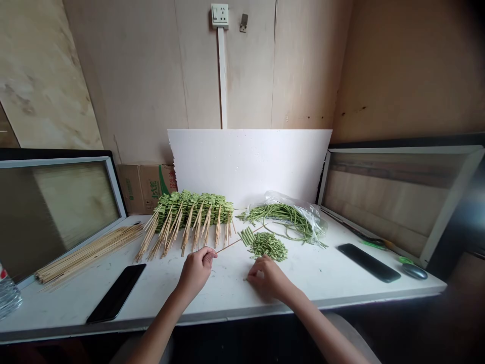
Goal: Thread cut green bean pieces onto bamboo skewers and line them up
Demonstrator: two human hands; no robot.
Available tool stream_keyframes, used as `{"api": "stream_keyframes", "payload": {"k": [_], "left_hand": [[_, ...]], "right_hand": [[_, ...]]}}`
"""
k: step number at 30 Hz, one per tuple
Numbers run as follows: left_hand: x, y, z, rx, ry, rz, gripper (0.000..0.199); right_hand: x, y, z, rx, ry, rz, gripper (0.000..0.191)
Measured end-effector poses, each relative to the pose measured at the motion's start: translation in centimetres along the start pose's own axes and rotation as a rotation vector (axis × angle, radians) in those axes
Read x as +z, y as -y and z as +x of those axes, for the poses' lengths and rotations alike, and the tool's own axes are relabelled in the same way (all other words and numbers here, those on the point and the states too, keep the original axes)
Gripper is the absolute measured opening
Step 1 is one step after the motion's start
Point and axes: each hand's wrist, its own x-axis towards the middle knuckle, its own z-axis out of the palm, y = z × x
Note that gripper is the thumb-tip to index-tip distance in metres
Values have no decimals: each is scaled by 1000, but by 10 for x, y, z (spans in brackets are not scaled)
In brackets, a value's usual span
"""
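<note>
My left hand is closed around the near end of a thin bamboo skewer, which slants up to the right. Several short green bean pieces are threaded side by side near its far end. Just behind my right hand lies a loose pile of cut green bean pieces. The right hand's fingers are curled together low over the table; whatever they may hold is hidden. Finished-looking bean skewers are stacked at the back left, their bare sticks pointing toward me.
Bare bamboo skewers lie in a bundle at left. Long whole beans spill from a clear plastic bag at back right. Phones lie on both sides, with a mouse at right. A white board stands behind.
</note>
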Motion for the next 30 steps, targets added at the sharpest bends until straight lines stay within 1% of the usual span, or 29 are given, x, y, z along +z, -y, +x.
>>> {"api": "stream_keyframes", "payload": {"k": [3, 6, 9, 11, 14, 16, 20, 24, 30], "left_hand": [[0, 1, 0, -7, 7, -14, 34], [0, 1, 1, -9, 19, -32, 35], [-1, 0, 1, -8, 35, -57, 35], [-1, -1, 0, -6, 56, -66, 35], [-1, -3, -1, 4, 88, -77, 35], [0, -4, -2, 2, 104, -88, 35], [3, -4, -4, 1, 126, -86, 35], [5, -1, -4, 9, 130, -68, 35], [2, -1, -3, 9, 134, -44, 33]], "right_hand": [[-6, -1, 3, 23, -36, 28, 11], [-23, -4, 9, 127, -92, 167, 23], [-45, -8, 15, 284, -184, 437, 35], [-56, -11, 17, 362, -266, 674, 37], [-64, -15, 19, 390, -346, 1009, 34], [-64, -16, 19, 388, -374, 1145, 31], [-62, -16, 19, 380, -394, 1239, 26], [-61, -14, 19, 386, -377, 1240, 26], [-61, -15, 18, 391, -366, 1221, 32]]}}
